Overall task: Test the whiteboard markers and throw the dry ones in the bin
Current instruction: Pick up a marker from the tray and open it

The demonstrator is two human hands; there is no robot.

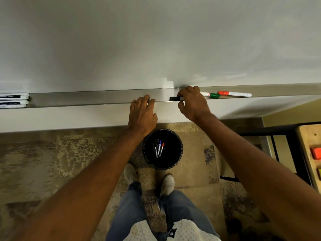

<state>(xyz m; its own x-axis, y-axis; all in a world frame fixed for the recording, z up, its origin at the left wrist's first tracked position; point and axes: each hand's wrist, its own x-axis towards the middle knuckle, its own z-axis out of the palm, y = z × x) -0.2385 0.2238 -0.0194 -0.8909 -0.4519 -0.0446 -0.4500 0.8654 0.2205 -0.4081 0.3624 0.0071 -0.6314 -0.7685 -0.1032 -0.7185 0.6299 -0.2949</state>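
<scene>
A black-capped marker (175, 98) is gripped by the curled fingers of the right hand (192, 103) right on the whiteboard's tray (86, 99), while the left hand (142, 115) is laid flat, fingers straight, on the tray's near edge. A green marker (210, 94) and a red marker (234, 93) are left lying just to the right. Down on the floor, the black bin (162, 148) is already loaded with a few markers.

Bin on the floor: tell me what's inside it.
The bin holds a few markers lying on its dark bottom; blue and red caps show. The left hand covers a bit of the rim, and any more markers in the dark can't be made out.
</scene>
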